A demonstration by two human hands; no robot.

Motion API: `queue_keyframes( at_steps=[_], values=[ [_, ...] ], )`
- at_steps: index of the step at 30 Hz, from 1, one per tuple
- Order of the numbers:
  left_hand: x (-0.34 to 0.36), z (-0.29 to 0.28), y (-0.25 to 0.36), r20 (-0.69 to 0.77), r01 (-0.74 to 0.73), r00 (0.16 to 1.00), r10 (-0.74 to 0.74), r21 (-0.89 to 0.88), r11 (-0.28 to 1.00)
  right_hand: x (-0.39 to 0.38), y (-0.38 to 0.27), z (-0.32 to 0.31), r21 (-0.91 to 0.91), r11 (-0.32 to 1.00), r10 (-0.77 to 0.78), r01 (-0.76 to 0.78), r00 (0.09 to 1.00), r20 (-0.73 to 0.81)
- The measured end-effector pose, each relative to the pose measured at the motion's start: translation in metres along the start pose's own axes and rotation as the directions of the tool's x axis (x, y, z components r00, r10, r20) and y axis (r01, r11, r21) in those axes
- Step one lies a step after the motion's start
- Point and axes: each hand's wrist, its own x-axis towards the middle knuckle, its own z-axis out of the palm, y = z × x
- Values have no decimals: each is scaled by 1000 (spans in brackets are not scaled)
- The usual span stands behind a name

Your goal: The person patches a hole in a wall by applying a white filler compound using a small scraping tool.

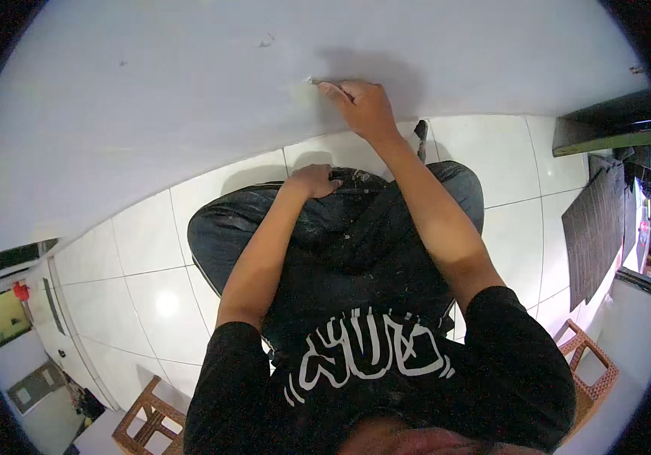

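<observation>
White wall [181, 106] fills the upper part of the view, and the right hand [327, 85] reaches up to it, its fingers pinching a thin tool [316, 82]. The tip of the tool meets the wall at a small whitish spot [309, 80]; most of the tool is hidden by the fingers, so its full shape cannot be told. A shadow falls on the wall around the hand. Farther up and to the left is a small grey mark [267, 40].

The left hand [312, 180] lies palm down on the dark trousers [234, 224], well below the tool; I cannot tell whether its fingers are spread or pressed together. The person sits with legs folded on a white tiled floor [139, 235], wearing a black shirt [519, 356] with a white print. Brown woven furniture [594, 371] stands at the lower right.
</observation>
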Motion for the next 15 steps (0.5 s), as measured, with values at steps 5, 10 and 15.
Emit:
queue_keyframes(
  at_steps=[5, 10, 15],
  values=[
    [-5, -5, 8, -26, 11, 1000, -11, 2, 1000, 1, 1, 1, -1, 999, -46, 46, 998, -41],
    [5, 4, 2, 7, -13, 1000, 13, 21, 1000, 0, 10, 8, -76, 996, -39, 40, 999, 13],
    [7, 3, 2, 46, 1, 999, -2, 27, 1000, 1, -6, 1, 13, 1000, 11, -11, 999, -40]
  ],
)
